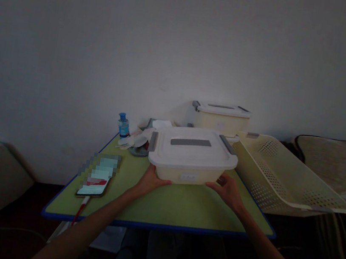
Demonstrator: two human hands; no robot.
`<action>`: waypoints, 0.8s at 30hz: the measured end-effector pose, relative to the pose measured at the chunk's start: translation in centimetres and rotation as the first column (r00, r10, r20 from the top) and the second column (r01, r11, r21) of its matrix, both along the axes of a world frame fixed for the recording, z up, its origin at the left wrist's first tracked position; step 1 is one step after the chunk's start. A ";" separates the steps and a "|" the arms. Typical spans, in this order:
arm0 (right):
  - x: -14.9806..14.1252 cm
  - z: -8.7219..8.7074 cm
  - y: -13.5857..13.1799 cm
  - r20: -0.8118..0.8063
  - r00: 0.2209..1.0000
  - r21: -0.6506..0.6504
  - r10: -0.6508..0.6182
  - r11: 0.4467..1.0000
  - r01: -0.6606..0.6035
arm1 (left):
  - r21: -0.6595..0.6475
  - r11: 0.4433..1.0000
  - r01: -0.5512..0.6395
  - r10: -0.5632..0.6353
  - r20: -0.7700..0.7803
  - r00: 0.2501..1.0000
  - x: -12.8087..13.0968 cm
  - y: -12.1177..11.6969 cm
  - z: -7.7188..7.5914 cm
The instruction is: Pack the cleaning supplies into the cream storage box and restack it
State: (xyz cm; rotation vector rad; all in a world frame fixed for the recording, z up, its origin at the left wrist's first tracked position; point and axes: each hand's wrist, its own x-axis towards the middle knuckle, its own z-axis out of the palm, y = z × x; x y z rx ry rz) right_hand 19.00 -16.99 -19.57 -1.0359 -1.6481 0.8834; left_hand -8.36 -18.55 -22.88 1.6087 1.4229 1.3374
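Note:
A cream storage box with a white lid and grey side latches is between my two hands, over the green table. My left hand grips its lower left corner, the thumb along the bottom front edge. On the opposite side my right hand holds the lower right corner, its thumb also at the front bottom edge. The fingers of both hands are partly hidden behind and under the box. The lid sits on the box, and a small pale label marks its front.
Behind stands a similar lidded box near the wall. A large perforated cream basket is at the right. A blue-capped bottle, white crumpled items and a cabled phone lie on the left of the green table.

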 end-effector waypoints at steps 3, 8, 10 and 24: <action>-0.1 -1.5 0.3 -0.028 0.999 -0.021 -0.024 1.000 0.023 | 0.018 1.000 0.002 -0.003 0.026 1.000 0.0 0.1 -0.8; -0.4 -3.1 0.5 -0.084 0.992 -0.115 -0.089 0.990 0.079 | 0.014 1.000 0.016 -0.016 0.018 1.000 -0.3 0.3 -1.4; -0.5 -3.2 0.4 -0.086 0.991 -0.152 -0.101 0.985 0.087 | -0.004 0.999 0.033 -0.033 0.013 0.999 -0.4 0.3 -1.6; -1.0 -2.4 -0.1 -0.013 0.996 -0.276 -0.088 0.958 0.082 | -0.024 0.996 0.089 -0.088 0.051 0.995 -0.5 0.2 -1.9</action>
